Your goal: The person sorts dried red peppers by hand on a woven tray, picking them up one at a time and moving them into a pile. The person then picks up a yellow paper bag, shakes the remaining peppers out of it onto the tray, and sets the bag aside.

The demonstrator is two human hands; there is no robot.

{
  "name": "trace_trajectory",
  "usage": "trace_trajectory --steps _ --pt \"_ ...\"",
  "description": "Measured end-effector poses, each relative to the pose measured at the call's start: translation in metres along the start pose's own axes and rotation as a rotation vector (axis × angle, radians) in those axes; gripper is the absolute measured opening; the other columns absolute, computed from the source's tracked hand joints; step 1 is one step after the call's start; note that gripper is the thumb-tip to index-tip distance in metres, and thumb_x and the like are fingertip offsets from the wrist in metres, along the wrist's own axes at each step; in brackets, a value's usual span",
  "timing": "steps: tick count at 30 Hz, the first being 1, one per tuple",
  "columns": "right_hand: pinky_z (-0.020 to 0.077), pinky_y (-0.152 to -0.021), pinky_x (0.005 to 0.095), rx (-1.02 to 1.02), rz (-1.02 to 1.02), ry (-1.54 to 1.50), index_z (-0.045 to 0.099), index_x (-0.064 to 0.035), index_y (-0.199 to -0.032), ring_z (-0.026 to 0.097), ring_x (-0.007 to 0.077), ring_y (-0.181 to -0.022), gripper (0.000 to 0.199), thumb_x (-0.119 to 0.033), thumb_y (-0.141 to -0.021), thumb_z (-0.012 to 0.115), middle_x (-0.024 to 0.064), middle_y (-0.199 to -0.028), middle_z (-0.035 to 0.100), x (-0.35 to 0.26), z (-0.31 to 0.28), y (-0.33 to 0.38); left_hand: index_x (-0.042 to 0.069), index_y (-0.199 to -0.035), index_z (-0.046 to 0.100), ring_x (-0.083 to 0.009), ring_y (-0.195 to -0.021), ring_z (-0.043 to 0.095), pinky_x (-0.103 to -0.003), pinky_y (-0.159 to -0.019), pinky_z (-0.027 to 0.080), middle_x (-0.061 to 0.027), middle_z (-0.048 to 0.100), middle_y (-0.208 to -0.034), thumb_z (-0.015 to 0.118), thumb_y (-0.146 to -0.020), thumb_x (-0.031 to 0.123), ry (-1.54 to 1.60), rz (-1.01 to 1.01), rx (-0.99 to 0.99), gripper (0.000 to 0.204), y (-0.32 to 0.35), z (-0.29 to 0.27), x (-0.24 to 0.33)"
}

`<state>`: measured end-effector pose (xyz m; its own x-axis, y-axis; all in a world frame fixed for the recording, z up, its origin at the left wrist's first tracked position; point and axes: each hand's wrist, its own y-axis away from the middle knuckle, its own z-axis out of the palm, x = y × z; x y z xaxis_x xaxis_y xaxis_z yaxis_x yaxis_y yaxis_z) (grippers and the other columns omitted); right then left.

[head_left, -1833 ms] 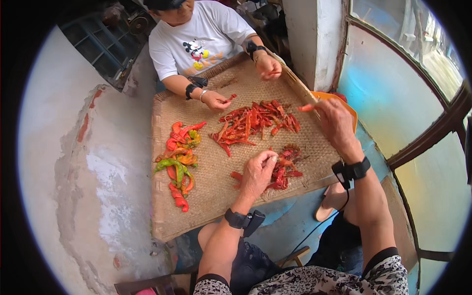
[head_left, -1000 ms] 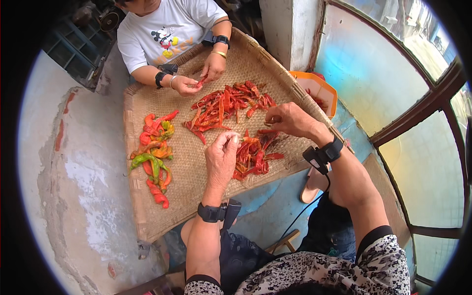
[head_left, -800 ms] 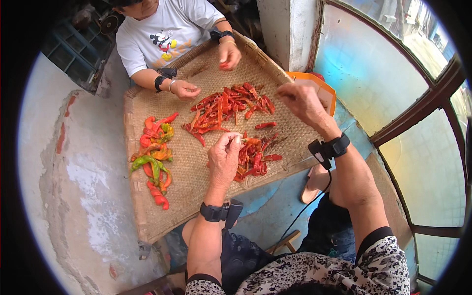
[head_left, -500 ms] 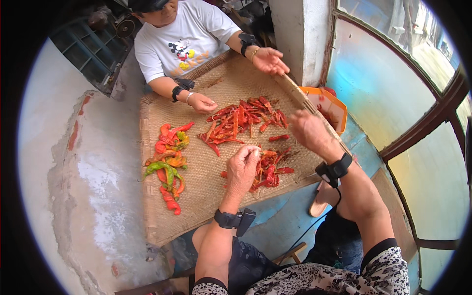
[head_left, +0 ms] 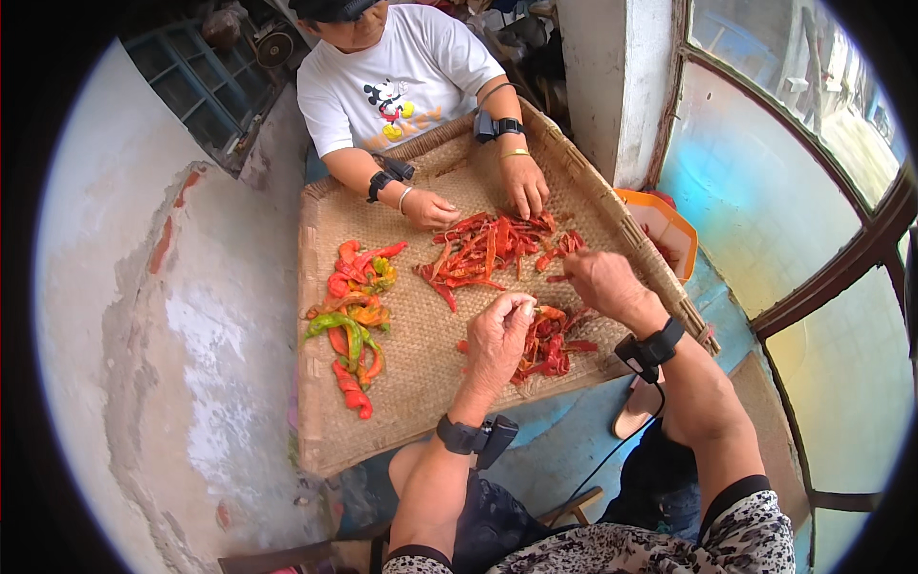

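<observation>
A wide woven tray (head_left: 411,383) carries three heaps of chilies. My left hand (head_left: 497,340) hovers with fingertips bunched at the near red chili heap (head_left: 553,342); whatever they pinch is hidden. My right hand (head_left: 598,282) is just beyond that heap, its fingers closed on a red chili (head_left: 557,278) at the edge of the middle red heap (head_left: 483,251). At the tray's left lies a mixed heap of red, orange and green chilies (head_left: 352,311).
Across the tray sits a person in a white shirt, one hand (head_left: 430,209) and the other hand (head_left: 526,187) at the middle heap. An orange bowl (head_left: 669,225) stands off the tray's right edge. A worn wall runs along the left, glass doors along the right, and a sandal (head_left: 636,411) lies on the blue floor.
My right hand came back from the orange bowl to the chilies on the tray. My left hand stayed at the near heap. The other person's hands shifted around the middle heap.
</observation>
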<state>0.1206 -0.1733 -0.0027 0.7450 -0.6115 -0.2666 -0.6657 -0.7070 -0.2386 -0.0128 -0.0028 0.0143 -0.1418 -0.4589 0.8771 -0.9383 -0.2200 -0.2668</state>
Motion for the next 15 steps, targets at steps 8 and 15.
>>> trace_trajectory --steps 8,15 --pt "0.0505 -0.073 0.0465 0.685 0.388 0.044 0.061 -0.0055 -0.107 0.062 0.037 -0.082 0.027 -0.006 -0.08 0.057 0.0198 -0.087 0.062 0.033 -0.049 0.001 -0.001 -0.099 0.062 -0.0124 -0.075 0.064 -0.025 -0.07 0.052 -0.0075 0.066 -0.08 0.051 -0.097 0.021 0.23 -0.068 0.08 0.024 -0.008 -0.006 -0.003" --pt "0.0513 -0.072 0.0373 0.172 -0.108 -0.502 0.064 -0.0001 -0.099 0.063 0.0299 -0.081 0.02 -0.003 -0.078 0.063 0.0169 -0.089 0.065 -0.026 -0.014 0.015 0.0 -0.101 0.061 -0.0118 -0.075 0.062 -0.025 -0.072 0.052 -0.0069 0.065 -0.084 0.048 -0.099 0.021 0.379 -0.131 0.027 0.025 -0.009 0.006 -0.004"
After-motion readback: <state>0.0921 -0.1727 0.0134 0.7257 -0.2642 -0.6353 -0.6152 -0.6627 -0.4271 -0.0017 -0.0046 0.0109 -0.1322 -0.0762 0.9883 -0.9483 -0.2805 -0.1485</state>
